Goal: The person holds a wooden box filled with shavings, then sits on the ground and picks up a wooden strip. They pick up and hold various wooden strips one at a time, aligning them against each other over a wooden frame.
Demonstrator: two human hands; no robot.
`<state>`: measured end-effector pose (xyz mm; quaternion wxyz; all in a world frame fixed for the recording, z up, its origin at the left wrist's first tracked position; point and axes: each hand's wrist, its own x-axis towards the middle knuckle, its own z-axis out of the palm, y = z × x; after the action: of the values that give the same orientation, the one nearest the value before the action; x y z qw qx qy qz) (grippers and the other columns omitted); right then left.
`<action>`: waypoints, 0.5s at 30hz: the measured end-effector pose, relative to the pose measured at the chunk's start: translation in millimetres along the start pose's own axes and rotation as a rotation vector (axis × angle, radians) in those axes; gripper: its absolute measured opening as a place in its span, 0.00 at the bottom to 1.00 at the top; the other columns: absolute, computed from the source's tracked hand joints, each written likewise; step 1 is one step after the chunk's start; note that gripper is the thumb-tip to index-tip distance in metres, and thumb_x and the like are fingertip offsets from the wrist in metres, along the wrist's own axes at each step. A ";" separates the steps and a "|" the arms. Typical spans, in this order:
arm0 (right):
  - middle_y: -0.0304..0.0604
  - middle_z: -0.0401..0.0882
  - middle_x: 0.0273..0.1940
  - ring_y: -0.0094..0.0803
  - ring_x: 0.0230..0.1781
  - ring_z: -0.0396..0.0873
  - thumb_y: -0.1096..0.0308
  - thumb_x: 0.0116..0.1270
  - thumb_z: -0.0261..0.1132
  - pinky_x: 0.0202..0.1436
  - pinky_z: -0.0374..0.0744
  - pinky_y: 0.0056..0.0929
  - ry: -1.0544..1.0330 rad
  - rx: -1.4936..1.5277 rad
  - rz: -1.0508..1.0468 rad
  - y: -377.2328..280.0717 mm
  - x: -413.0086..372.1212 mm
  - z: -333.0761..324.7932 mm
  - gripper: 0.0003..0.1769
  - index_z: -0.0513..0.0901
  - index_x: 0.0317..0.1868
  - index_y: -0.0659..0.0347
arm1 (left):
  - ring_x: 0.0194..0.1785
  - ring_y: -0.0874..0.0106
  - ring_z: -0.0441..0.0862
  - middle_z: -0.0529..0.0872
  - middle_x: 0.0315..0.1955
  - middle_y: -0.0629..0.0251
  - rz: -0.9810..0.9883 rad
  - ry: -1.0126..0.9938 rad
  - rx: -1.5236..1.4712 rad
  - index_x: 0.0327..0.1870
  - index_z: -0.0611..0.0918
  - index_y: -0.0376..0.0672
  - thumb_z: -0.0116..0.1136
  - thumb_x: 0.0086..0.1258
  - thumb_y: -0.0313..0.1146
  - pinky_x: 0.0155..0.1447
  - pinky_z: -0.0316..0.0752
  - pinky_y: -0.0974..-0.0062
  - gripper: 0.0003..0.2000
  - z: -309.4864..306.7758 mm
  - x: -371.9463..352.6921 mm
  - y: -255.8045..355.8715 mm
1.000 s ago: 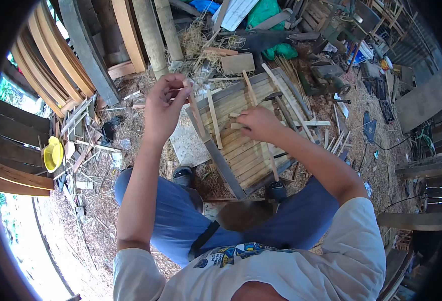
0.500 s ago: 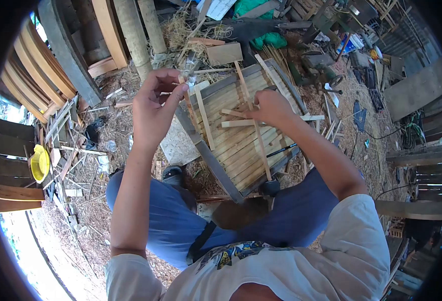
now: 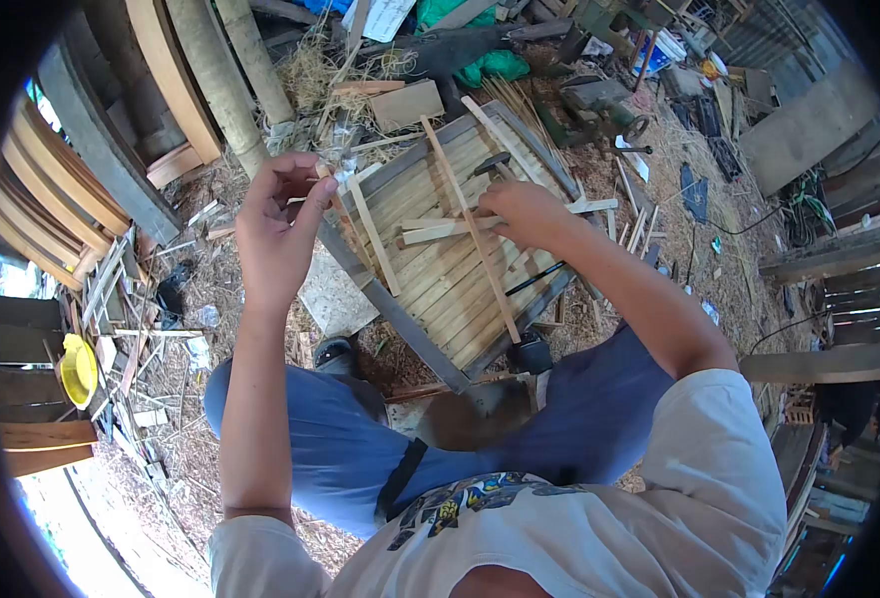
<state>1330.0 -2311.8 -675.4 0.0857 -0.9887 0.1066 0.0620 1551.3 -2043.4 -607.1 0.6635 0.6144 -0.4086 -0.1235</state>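
Note:
Raised at the left, my left hand (image 3: 278,224) pinches the upper end of a thin wooden strip (image 3: 336,202) between thumb and fingers. My right hand (image 3: 528,213) is closed over light wooden strips (image 3: 438,231) lying across a slatted wooden panel (image 3: 430,289); its fingertips are partly hidden. A long narrow batten (image 3: 455,189) runs lengthwise over the panel, passing just left of the right fingers. Beyond that hand lies a hammer (image 3: 493,163), its handle partly covered. Another pale strip (image 3: 374,234) rests near the panel's left side, and a dark rod (image 3: 535,278) lies below the right hand.
The panel has a grey wooden frame (image 3: 415,334) and sits before my knees. Scraps and shavings cover the ground. A yellow basin (image 3: 79,371) stands at the left, curved timbers (image 3: 176,85) lean behind, and a small board (image 3: 407,105) lies past the panel.
The view has shifted, so the panel appears farther left. My right hand has moved toward the panel's right side, uncovering the hammer head. My left hand still holds its strip.

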 end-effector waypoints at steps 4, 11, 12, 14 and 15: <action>0.48 0.86 0.46 0.50 0.51 0.86 0.66 0.62 0.77 0.52 0.83 0.47 0.077 0.125 -0.023 0.3 -8.3 -10.0 0.14 0.88 0.47 0.60 | 0.47 0.76 0.86 0.86 0.45 0.63 0.022 -0.012 -0.009 0.57 0.81 0.35 0.67 0.75 0.19 0.51 0.83 0.77 0.12 5.5 0.5 -0.6; 0.54 0.90 0.40 0.54 0.45 0.88 0.55 0.65 0.75 0.50 0.85 0.50 0.371 0.148 0.404 61.2 -5.1 -12.0 0.17 0.89 0.43 0.61 | 0.49 0.76 0.86 0.85 0.46 0.64 0.050 -0.045 -0.079 0.57 0.81 0.36 0.66 0.75 0.18 0.54 0.83 0.77 0.13 13.0 -3.2 -2.1; 0.55 0.90 0.40 0.54 0.45 0.88 0.56 0.65 0.75 0.50 0.85 0.50 0.308 0.155 0.466 66.8 -5.8 -5.0 0.16 0.89 0.43 0.61 | 0.49 0.76 0.86 0.85 0.46 0.64 0.058 -0.052 -0.099 0.57 0.81 0.36 0.66 0.75 0.18 0.54 0.83 0.77 0.13 13.8 -3.4 -2.0; 0.56 0.90 0.39 0.54 0.45 0.89 0.57 0.65 0.74 0.50 0.85 0.50 0.277 0.198 0.506 80.6 -5.1 11.5 0.15 0.89 0.43 0.61 | 0.50 0.76 0.86 0.85 0.46 0.64 0.066 -0.069 -0.123 0.57 0.81 0.36 0.66 0.75 0.18 0.56 0.83 0.77 0.13 14.3 -3.2 -5.8; 0.57 0.90 0.40 0.54 0.45 0.89 0.58 0.66 0.73 0.50 0.85 0.50 0.309 0.234 0.485 85.5 -3.4 14.7 0.14 0.89 0.43 0.61 | 0.50 0.76 0.86 0.85 0.46 0.64 0.069 -0.079 -0.133 0.58 0.81 0.36 0.66 0.75 0.18 0.56 0.83 0.77 0.13 14.3 -3.0 -7.3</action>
<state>1306.2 -2390.7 -702.6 0.1642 -0.9156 0.3575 -0.0832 1541.9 -2053.2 -616.3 0.6900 0.5491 -0.4465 -0.1515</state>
